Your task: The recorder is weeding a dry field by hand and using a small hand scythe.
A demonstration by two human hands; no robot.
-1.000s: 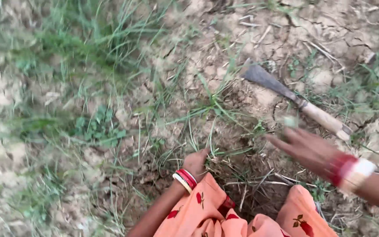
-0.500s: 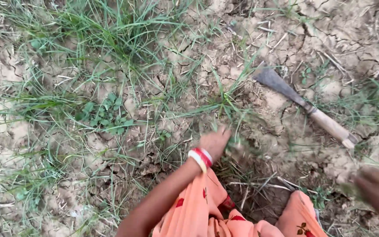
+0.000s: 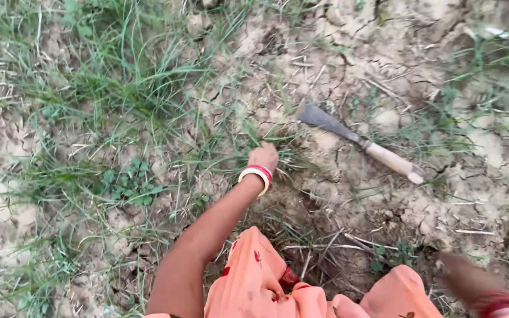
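My left hand (image 3: 263,156) reaches forward over dry cracked soil and its fingers close around blades of a grass tuft (image 3: 240,136). Red and white bangles (image 3: 256,175) circle that wrist. My right hand (image 3: 469,281) is blurred at the lower right corner, low to the ground, and whether it holds anything cannot be made out. A hand sickle (image 3: 359,142) with a dark metal blade and a pale wooden handle lies on the soil to the right of my left hand, apart from both hands.
Orange cloth with small red marks (image 3: 301,291) covers my knees at the bottom edge. Thicker green grass (image 3: 119,76) and a low leafy weed (image 3: 126,184) grow at the left. Bare cracked earth (image 3: 384,53) spreads to the upper right.
My left hand has moved forward to the grass tuft. My right hand has drawn back from near the sickle handle to the lower right corner. The view has shifted.
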